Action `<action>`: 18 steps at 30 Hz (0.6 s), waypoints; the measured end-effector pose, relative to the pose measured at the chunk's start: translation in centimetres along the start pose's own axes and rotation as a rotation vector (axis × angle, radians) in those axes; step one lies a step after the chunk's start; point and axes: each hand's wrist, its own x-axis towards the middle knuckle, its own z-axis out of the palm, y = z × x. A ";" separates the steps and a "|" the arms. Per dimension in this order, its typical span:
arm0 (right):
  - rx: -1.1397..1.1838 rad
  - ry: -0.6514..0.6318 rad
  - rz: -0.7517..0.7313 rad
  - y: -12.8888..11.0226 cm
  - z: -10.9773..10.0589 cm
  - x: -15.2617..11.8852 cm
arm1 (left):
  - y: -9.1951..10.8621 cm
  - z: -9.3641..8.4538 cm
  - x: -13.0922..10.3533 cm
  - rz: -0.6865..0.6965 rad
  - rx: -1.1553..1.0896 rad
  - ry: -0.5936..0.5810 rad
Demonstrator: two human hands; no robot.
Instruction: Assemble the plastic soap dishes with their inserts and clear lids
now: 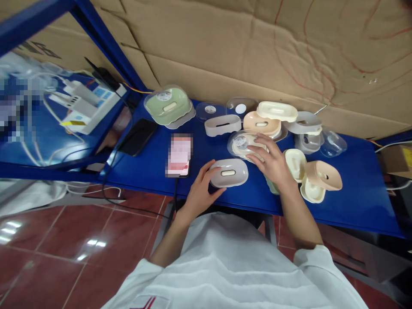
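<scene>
My left hand [202, 191] grips a pale grey oval soap dish [237, 177] with a cream insert in its middle, at the front of the blue table. Fingers and thumb are around its left end. Behind it, my right hand [272, 161] has its fingers curled over a cream soap dish [240, 151] with a clear lid bearing a round sticker. Part of that dish is hidden by the fingers. A green piece [272, 185] shows partly under my right wrist. A peach tray [262, 124] and a light grey ring-shaped base [222, 125] lie just beyond.
A lidded green soap dish [169, 107] stands at the back left. Cream cups [295, 163] and a peach tray [323, 175] lie right of my forearm. A lit phone [179, 152], a dark phone [138, 136] and cables are left; cardboard [225, 51] walls the back.
</scene>
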 end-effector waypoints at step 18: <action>0.061 -0.210 0.010 -6.5 3.2 -8.6 | -0.6 -1.4 -0.7 0.107 0.028 -0.121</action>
